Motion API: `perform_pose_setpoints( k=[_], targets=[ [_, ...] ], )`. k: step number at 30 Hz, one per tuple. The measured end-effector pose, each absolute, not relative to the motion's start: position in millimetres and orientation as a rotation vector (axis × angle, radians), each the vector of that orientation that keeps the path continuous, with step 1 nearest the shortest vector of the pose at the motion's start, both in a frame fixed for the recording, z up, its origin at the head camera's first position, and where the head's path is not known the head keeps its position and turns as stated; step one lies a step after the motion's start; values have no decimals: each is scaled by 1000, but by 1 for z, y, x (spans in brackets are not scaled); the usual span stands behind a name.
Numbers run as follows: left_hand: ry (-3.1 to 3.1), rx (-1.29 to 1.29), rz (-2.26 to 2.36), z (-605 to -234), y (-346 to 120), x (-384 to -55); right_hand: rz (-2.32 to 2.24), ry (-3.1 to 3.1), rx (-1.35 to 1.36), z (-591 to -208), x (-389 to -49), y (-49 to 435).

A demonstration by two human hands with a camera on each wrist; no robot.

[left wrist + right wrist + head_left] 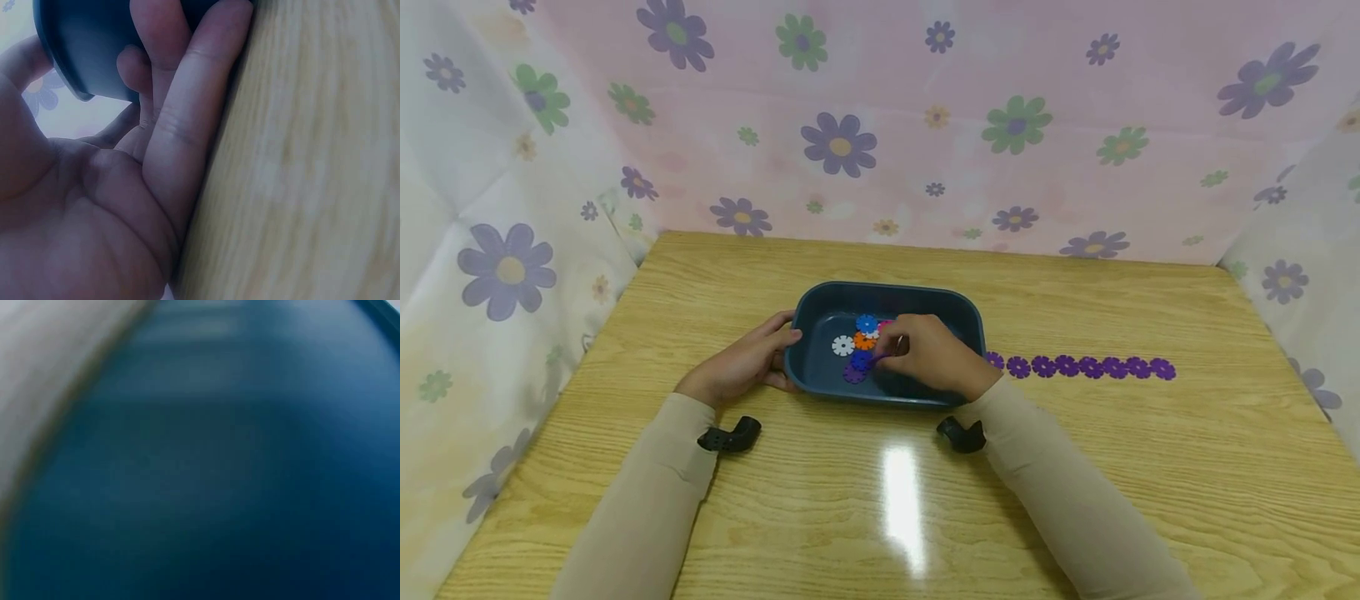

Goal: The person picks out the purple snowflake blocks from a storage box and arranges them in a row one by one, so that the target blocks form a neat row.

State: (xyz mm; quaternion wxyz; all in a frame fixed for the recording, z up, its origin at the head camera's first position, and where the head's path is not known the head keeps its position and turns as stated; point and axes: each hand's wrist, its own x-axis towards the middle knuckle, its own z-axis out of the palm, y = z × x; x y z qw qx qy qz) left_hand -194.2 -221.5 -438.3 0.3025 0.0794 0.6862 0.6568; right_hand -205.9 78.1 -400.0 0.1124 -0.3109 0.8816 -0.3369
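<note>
A dark blue plastic basin (811,367) stands on the table with several notched, flower-shaped discs inside. Among them are a white disc (843,345), a light blue disc (867,323), an orange disc (864,341) and a dark blue disc (861,361). My left hand (748,358) grips the basin's left end, thumb over the rim and fingers against the outer wall, as the left wrist view also shows. Inside the basin, my right hand (931,354) pinches a purple disc (878,358) between thumb and fingers. The right wrist view holds mostly blurred basin wall (187,456).
A row of purple discs (1091,367) runs rightward along the wooden table (820,500) from the basin's right side. Flower-printed cloth (895,92) encloses the table at the back and sides. Black wrist mounts (730,435) sit at both cuffs.
</note>
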Motion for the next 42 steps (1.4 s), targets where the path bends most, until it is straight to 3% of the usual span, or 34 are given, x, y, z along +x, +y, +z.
perform_pose_setpoints(
  k=[8, 20, 30, 42],
  targets=[
    [1793, 209, 1737, -441, -219, -195, -1079, 2689, -906, -366, -194, 127],
    [1819, 215, 1725, -440, -225, -195, -1063, 2795, -541, -342, -183, 227],
    [1837, 250, 1707, -440, -224, -194, -1146, 2816, -322, -347, -168, 307],
    [1851, 268, 1686, -437, -223, -194, -992, 2861, -115, -366, -179, 373]
  ],
)
